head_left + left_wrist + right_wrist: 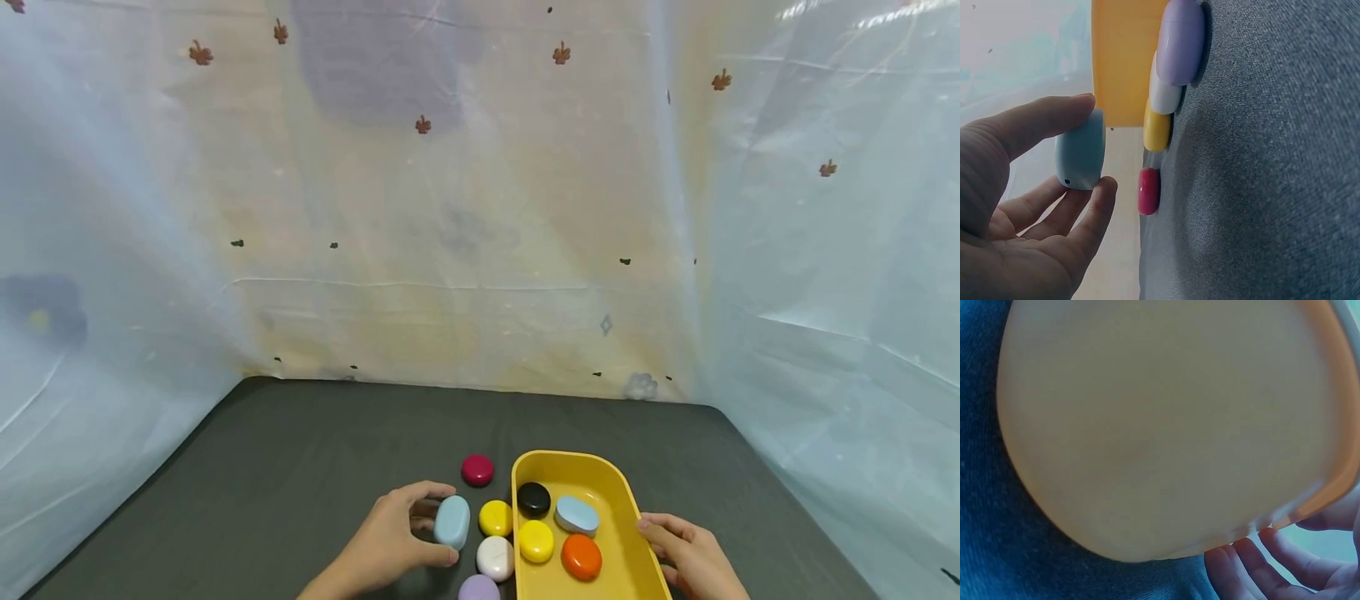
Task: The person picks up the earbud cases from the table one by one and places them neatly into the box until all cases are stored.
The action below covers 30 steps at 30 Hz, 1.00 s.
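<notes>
My left hand [405, 533] pinches a smooth light blue rounded block [452, 522] between thumb and fingertips. In the left wrist view that block [1080, 150] is held up off the dark cloth and has a small dark hole near one end. My right hand [693, 554] holds the right rim of a yellow tray [626, 508], thumb on the rim and fingers against the outside. Inside the tray lie a black piece [533, 499], a light blue oval [577, 515], a yellow piece [536, 542] and an orange piece [581, 557].
Along the tray's left side are a yellow piece [496, 518], a white piece [495, 558] and a light purple piece [478, 588]. A dark red piece [477, 470] sits farther back. Dark grey cloth [337, 442] covers the table, with patterned sheeting [450, 317] around it.
</notes>
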Motion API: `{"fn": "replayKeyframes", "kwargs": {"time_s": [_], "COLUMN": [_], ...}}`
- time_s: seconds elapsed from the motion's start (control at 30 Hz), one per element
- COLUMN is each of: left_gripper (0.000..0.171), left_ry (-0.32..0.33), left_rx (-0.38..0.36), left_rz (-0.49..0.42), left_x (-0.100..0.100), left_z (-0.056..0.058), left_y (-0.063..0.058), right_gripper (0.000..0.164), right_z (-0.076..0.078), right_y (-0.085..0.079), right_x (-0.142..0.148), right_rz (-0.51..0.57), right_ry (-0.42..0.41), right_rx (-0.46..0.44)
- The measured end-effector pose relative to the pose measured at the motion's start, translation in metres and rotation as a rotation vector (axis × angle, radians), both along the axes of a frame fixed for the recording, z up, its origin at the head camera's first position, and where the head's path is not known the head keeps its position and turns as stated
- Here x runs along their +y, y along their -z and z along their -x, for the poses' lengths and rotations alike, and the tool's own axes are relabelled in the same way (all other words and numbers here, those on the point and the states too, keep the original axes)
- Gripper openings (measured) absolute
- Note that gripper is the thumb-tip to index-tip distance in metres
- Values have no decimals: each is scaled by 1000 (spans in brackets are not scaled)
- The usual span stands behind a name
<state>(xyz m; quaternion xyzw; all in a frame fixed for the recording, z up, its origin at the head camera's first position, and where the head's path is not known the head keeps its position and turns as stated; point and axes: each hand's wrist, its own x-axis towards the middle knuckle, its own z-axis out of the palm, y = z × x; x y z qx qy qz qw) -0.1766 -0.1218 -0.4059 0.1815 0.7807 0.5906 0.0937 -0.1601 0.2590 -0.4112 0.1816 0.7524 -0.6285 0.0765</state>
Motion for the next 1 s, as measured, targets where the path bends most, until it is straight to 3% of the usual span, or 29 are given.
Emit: {"fn": "replayKeyframes", "kwargs": {"time_s": [0.4,0.67,1.0], "left_gripper": [64,66,64], "left_ry": [-10,-22,-37], "left_rx": [-30,11,8], "left_rz": [4,29,46], "left_x": [-1,0,1], "left_z": [0,1,-1], "left_y": [0,-3,-5], "right_gripper": [52,49,44], "right_z": [0,0,-2], "right_y": [3,0,-1], "right_x": [-1,1,-2], "right_rz": [10,3,-1], "right_ry": [0,15,15], "right_rx": [0,10,11]}}
